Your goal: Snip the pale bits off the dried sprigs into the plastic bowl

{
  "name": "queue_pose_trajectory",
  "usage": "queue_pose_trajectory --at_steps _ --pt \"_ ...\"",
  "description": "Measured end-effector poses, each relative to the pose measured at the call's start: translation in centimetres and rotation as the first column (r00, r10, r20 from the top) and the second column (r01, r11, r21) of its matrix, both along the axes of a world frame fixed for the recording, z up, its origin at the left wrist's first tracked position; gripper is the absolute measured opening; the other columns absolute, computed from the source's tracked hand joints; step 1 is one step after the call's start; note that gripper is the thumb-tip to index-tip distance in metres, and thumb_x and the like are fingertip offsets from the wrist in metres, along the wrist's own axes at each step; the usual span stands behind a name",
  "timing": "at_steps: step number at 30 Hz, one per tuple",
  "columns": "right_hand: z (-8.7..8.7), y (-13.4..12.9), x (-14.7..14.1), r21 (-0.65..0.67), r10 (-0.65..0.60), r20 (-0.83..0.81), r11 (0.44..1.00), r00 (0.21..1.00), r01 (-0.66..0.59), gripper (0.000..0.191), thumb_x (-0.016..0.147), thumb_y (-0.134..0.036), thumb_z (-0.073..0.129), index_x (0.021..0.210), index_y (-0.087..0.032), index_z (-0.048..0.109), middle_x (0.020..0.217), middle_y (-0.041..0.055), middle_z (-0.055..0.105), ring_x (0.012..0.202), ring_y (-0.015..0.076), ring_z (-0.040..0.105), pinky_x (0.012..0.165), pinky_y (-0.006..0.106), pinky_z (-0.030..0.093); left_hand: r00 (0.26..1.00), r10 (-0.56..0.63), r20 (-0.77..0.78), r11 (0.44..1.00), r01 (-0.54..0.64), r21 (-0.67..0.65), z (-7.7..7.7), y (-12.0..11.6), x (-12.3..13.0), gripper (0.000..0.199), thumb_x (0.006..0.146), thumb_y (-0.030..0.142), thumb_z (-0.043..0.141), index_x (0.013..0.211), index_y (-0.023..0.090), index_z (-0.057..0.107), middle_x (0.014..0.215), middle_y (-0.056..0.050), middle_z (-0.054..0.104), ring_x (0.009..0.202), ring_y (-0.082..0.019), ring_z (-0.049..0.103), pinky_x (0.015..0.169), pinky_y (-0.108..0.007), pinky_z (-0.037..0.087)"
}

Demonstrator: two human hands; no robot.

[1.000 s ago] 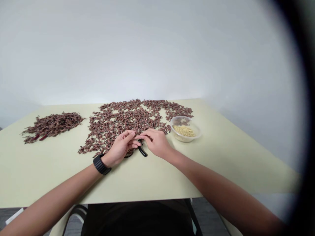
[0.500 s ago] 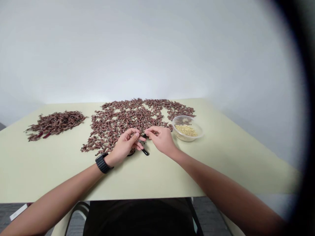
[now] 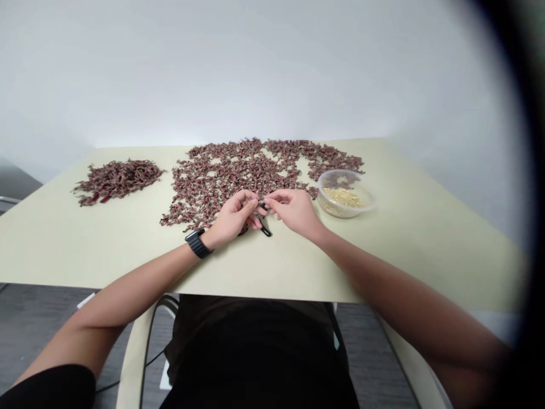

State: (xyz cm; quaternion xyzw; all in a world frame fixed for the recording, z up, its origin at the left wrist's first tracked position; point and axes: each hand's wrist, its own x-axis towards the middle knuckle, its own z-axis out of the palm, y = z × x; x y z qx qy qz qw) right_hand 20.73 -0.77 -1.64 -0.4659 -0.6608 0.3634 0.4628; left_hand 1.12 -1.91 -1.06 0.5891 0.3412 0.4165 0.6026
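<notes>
The left hand (image 3: pixel 232 216) and right hand (image 3: pixel 296 211) come together over the surface (image 3: pixel 409 250), both curled nearly closed, their fingertips (image 3: pixel 255 203) pinched around a small black-handled tool (image 3: pixel 265 230). Its lower handle end pokes out just below the grip, close to the surface. Whether the fingertips also hold something smaller is too tiny to tell. Directly ahead of the grip, reaching the left hand, lies a wide spread of dried reddish-brown sprigs (image 3: pixel 234 176). Well left of the grip is a denser heap of sprigs (image 3: pixel 117 179). Just right of the grip, past the right hand, sits a clear plastic tub (image 3: pixel 344 194) holding yellowish grain (image 3: pixel 343 197). A black watch (image 3: pixel 196 243) circles the left wrist.
</notes>
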Motion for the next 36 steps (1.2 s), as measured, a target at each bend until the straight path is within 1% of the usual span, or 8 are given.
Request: queue_pose_trajectory --at_steps 3,7,9,13,17,24,32,36 --pt "0.0 0.0 -0.1 -0.068 0.016 -0.122 0.997 0.992 -0.024 0.027 0.086 -0.045 0.073 0.089 -0.018 0.074 0.080 0.0065 0.074 0.068 0.0175 0.069 0.055 0.027 0.056 1.000 -0.009 -0.003 1.000 0.009 -0.002 -0.1 0.0 0.0 0.042 0.093 0.051 0.067 0.112 0.017 0.053 0.098 -0.011 0.076 0.062 -0.015 0.072 0.057 -0.025 0.058" --pt "0.0 0.1 -0.3 -0.127 0.052 -0.300 0.988 0.952 -0.093 0.033 0.082 -0.048 0.078 0.091 -0.018 0.071 0.089 0.0071 0.075 0.084 0.0198 0.073 0.074 0.033 0.064 0.999 -0.005 -0.040 0.999 0.006 0.042 -0.2 -0.1 0.1 0.040 0.096 0.051 0.063 0.114 0.018 0.052 0.098 -0.011 0.075 0.063 -0.014 0.071 0.055 -0.023 0.057" --pt "0.1 0.0 -0.4 -0.147 0.053 -0.336 0.983 0.940 -0.108 0.034 0.081 -0.049 0.079 0.091 -0.018 0.071 0.089 0.0069 0.076 0.083 0.0195 0.074 0.079 0.035 0.065 0.998 0.004 -0.058 0.998 -0.001 0.063 -0.4 -0.2 0.1 0.039 0.097 0.051 0.061 0.115 0.018 0.052 0.099 -0.010 0.075 0.063 -0.014 0.070 0.055 -0.023 0.056" --pt "0.3 -0.3 -0.6 -0.134 0.038 -0.355 0.987 0.934 -0.091 0.034 0.082 -0.048 0.079 0.091 -0.017 0.070 0.089 0.0064 0.075 0.078 0.0182 0.074 0.081 0.036 0.065 0.993 0.030 -0.118 0.994 -0.017 0.112 -0.7 -0.2 0.1 0.037 0.099 0.051 0.056 0.117 0.019 0.052 0.097 -0.008 0.073 0.056 -0.011 0.064 0.050 -0.021 0.050" --pt "0.6 -0.7 -0.7 -0.094 0.035 -0.345 0.993 0.938 -0.071 0.031 0.084 -0.048 0.078 0.091 -0.018 0.070 0.087 0.0063 0.075 0.085 0.0204 0.075 0.080 0.035 0.065 0.969 0.084 -0.233 0.975 -0.031 0.221 -0.5 -0.4 0.0 0.034 0.102 0.050 0.050 0.116 0.019 0.055 0.091 -0.006 0.073 0.052 -0.009 0.057 0.047 -0.020 0.040" --pt "1.3 -1.6 -1.1 -0.022 0.054 -0.302 0.998 0.952 -0.064 0.029 0.088 -0.047 0.074 0.095 -0.019 0.073 0.092 0.0065 0.076 0.086 0.0199 0.075 0.083 0.035 0.065 0.893 0.216 -0.394 0.884 -0.007 0.468 0.5 -0.6 -0.3 0.022 0.102 0.036 0.053 0.090 0.020 0.061 0.069 0.000 0.063 0.061 -0.013 0.053 0.065 -0.025 0.038" --pt "1.5 -1.8 -0.9 0.049 -0.001 -0.204 0.999 0.979 0.012 0.028 0.091 -0.046 0.069 0.096 -0.020 0.076 0.095 0.0072 0.076 0.086 0.0213 0.073 0.081 0.036 0.064 0.966 0.100 -0.239 0.964 -0.035 0.263 0.4 -1.1 0.3 0.030 0.103 0.048 0.048 0.101 0.020 0.057 0.066 0.000 0.061 0.058 -0.013 0.050 0.059 -0.024 0.039" --pt "1.5 -2.0 -0.8 0.074 -0.010 -0.110 0.997 0.994 0.018 0.024 0.092 -0.043 0.068 0.095 -0.021 0.076 0.095 0.0062 0.076 0.082 0.0201 0.071 0.075 0.033 0.062 0.986 0.025 -0.167 0.985 0.005 0.172 0.5 -1.3 0.4 0.032 0.105 0.051 0.042 0.100 0.020 0.051 0.066 0.001 0.061 0.052 -0.010 0.045 0.053 -0.021 0.036"
